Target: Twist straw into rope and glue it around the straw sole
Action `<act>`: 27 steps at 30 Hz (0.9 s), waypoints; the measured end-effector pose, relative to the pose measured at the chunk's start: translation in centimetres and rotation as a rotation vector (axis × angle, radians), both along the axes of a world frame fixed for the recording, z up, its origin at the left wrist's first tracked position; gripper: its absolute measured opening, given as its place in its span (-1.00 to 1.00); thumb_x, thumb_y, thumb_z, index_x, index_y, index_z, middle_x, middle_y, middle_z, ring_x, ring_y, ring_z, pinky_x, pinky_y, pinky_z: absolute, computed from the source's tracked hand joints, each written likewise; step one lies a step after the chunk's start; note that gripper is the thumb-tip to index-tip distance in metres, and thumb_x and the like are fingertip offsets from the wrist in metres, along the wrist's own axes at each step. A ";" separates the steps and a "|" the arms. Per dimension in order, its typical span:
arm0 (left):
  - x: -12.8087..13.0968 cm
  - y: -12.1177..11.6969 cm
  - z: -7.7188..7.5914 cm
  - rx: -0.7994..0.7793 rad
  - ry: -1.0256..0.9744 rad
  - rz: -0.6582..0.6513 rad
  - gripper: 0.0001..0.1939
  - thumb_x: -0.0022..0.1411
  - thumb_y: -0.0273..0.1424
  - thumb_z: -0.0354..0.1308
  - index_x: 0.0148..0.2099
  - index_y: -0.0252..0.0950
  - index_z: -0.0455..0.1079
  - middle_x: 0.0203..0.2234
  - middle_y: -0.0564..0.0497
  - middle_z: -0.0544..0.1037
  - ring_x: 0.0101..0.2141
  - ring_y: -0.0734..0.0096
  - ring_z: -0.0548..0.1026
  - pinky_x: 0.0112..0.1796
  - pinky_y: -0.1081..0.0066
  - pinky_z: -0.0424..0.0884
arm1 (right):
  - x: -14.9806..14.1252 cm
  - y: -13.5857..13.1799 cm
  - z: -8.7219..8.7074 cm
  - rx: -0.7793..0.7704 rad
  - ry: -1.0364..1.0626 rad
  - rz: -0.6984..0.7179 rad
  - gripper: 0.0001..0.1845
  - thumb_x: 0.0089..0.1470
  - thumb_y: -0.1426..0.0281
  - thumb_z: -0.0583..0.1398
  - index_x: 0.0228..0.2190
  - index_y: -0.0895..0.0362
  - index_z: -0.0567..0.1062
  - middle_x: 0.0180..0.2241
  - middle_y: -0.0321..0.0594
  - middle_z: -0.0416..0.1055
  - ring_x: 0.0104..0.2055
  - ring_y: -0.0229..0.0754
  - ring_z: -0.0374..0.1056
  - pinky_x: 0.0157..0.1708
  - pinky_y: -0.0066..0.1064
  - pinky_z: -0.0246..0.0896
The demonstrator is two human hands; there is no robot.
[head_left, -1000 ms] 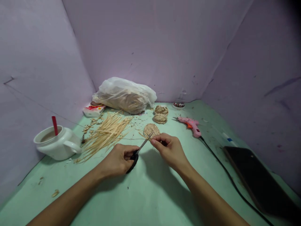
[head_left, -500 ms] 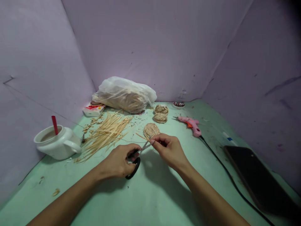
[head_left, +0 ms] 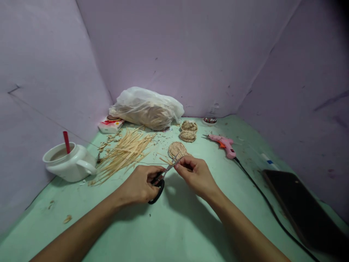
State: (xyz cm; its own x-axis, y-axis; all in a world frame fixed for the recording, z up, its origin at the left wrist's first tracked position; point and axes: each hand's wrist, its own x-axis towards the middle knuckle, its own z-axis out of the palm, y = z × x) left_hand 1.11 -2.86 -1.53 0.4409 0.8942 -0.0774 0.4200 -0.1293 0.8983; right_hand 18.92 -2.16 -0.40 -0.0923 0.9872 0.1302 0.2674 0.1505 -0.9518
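Note:
In my left hand (head_left: 140,183) is a pair of scissors (head_left: 172,166) with black handles, its blades pointing up and right. The blades reach the fingertips of my right hand (head_left: 194,173), which is pinched closed on the end of a thin straw strip. Part of that straw strip (head_left: 164,160) shows left of the blades; what lies inside the fingers is hidden. Just beyond my right hand lies a coiled, sole-shaped straw piece (head_left: 176,149), partly covered by the hand. Two more coiled straw pieces (head_left: 187,136) sit farther back, touching each other.
Loose straw strips (head_left: 127,149) lie left of centre, near a white pot (head_left: 73,171) with a red stick. Behind them is a plastic bag (head_left: 148,107). To the right are a pink glue gun (head_left: 222,143) with a black cord, a marker (head_left: 268,160) and a dark phone-like slab (head_left: 297,203).
The scissor blades have swung closer together at my right fingertips. The straw strip left of them sits lower and nearer the blades. The whole view has shifted slightly.

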 end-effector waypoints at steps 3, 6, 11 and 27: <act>0.0 0.1 -0.4 -0.096 -0.092 -0.001 -0.65 -0.05 -0.47 0.11 -0.13 -0.34 0.39 -0.33 -0.03 0.54 -0.29 0.34 0.48 -0.25 0.42 0.39 | 0.1 0.0 0.0 -0.002 -0.002 -0.002 -0.83 -0.15 0.34 0.15 -0.66 0.15 0.37 -0.67 -0.36 0.23 -0.61 -0.34 0.09 -0.60 -0.49 -0.04; 0.1 -0.1 -0.1 -0.168 -0.104 0.017 -0.67 -0.07 -0.45 0.14 -0.17 -0.35 0.40 -0.34 -0.04 0.54 -0.28 0.31 0.49 -0.25 0.40 0.41 | 0.2 0.0 0.1 -0.011 0.002 -0.005 -0.83 -0.15 0.34 0.15 -0.65 0.15 0.38 -0.67 -0.36 0.23 -0.61 -0.34 0.09 -0.60 -0.49 -0.04; 0.3 -0.4 0.9 -0.256 -0.089 0.054 -0.68 -0.12 -0.44 0.16 -0.22 -0.34 0.39 -0.42 0.00 0.53 -0.33 0.33 0.49 -0.35 0.43 0.41 | 0.3 0.1 0.1 -0.041 0.024 -0.029 -0.82 -0.16 0.31 0.16 -0.64 0.15 0.40 -0.67 -0.35 0.23 -0.61 -0.34 0.09 -0.61 -0.50 -0.05; -0.1 -0.7 1.5 0.134 0.325 -0.019 -0.67 -0.06 -0.36 0.14 -0.17 -0.25 0.32 -0.46 0.07 0.50 -0.47 0.42 0.39 -0.46 0.48 0.24 | 0.0 -0.2 -0.2 -0.005 -0.033 0.073 -0.83 -0.12 0.37 0.14 -0.64 0.17 0.42 -0.62 -0.29 0.32 -0.55 -0.30 0.18 -0.54 -0.48 0.05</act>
